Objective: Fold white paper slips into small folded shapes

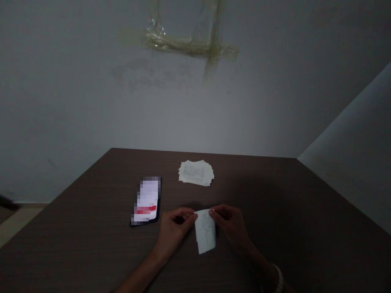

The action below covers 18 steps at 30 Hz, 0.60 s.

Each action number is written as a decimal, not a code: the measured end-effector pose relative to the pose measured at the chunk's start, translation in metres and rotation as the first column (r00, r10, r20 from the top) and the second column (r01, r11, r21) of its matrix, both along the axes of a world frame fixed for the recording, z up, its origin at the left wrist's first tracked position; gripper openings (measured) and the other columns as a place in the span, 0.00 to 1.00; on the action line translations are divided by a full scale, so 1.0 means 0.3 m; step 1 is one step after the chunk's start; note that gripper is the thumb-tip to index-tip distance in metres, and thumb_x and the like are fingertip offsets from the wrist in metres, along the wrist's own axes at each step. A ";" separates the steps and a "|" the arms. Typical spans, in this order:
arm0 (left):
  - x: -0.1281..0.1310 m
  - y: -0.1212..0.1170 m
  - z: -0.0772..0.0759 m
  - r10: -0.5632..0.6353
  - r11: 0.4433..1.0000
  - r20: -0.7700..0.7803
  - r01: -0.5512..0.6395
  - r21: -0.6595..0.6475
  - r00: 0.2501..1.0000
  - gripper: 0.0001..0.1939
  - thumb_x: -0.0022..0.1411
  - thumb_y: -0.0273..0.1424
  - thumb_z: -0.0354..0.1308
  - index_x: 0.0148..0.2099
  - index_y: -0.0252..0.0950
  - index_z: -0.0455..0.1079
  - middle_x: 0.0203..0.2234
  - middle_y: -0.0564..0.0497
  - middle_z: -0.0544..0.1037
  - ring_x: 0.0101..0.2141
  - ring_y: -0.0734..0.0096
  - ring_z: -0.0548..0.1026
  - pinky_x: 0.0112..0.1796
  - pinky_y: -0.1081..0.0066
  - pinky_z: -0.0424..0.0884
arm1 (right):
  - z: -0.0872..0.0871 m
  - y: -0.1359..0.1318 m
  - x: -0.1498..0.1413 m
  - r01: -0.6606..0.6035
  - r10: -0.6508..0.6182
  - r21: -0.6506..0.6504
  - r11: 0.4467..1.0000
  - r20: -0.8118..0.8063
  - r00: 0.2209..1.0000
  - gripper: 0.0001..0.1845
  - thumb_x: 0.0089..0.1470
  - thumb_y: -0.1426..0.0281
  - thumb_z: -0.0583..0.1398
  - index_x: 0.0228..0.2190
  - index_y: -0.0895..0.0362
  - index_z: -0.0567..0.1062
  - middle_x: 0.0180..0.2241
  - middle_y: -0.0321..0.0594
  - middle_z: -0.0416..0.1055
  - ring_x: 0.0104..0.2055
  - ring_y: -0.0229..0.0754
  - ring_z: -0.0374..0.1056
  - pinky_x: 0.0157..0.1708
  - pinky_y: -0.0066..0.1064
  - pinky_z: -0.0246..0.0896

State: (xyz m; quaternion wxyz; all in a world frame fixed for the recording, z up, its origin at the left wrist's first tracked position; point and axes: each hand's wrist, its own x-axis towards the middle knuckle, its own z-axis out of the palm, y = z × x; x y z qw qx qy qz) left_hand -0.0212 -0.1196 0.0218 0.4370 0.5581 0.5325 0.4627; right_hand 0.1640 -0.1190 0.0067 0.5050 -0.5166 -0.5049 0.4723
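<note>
We hold the slip on the near side of the pile, its print turned up toward us. Our left hand pinches its upper left corner between thumb and fingers; our right hand pinches the upper right corner the same way. Gripping both corners probably spreads the top edge and leaves the print uncovered. The lower end hangs loose, and the right edge curls; whether the slip is one layer or more, we cannot tell.

The pile is a loose fan of printed papers, perhaps set beyond our hands so that we do not brush it. The phone lies face up to the left of the pile and nearer to us, likely there to be seen at a glance; its screen is blurred out.

All this rests on a dark, wood-grained table. Behind the pile rises a dim, stained wall, with yellowed tape stuck high above it.
</note>
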 end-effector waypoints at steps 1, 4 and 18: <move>0.000 0.000 0.000 -0.001 1.000 -0.004 0.001 -0.002 1.000 0.10 0.50 0.37 0.64 0.29 0.35 0.78 0.22 0.49 0.80 0.25 0.66 0.76 0.28 0.72 0.71 | 0.001 0.000 0.000 0.001 -0.001 0.001 1.000 0.003 1.000 0.15 0.44 0.58 0.68 0.24 0.59 0.79 0.23 0.41 0.77 0.26 0.43 0.73 0.27 0.30 0.68; -0.001 0.001 -0.003 -0.003 1.000 -0.009 0.003 -0.009 1.000 0.10 0.50 0.37 0.64 0.29 0.35 0.79 0.23 0.49 0.80 0.27 0.65 0.77 0.30 0.71 0.72 | 0.002 -0.002 0.002 -0.006 0.006 0.008 1.000 0.013 1.000 0.15 0.45 0.58 0.67 0.24 0.59 0.78 0.23 0.40 0.77 0.26 0.42 0.72 0.27 0.29 0.67; -0.009 -0.001 0.003 -0.053 0.998 0.011 0.054 -0.034 0.999 0.11 0.52 0.38 0.64 0.29 0.35 0.79 0.25 0.47 0.81 0.29 0.62 0.78 0.31 0.70 0.72 | -0.009 0.006 0.003 -0.007 0.005 -0.025 1.000 -0.056 0.998 0.16 0.41 0.57 0.69 0.20 0.58 0.78 0.20 0.37 0.74 0.23 0.38 0.69 0.25 0.27 0.64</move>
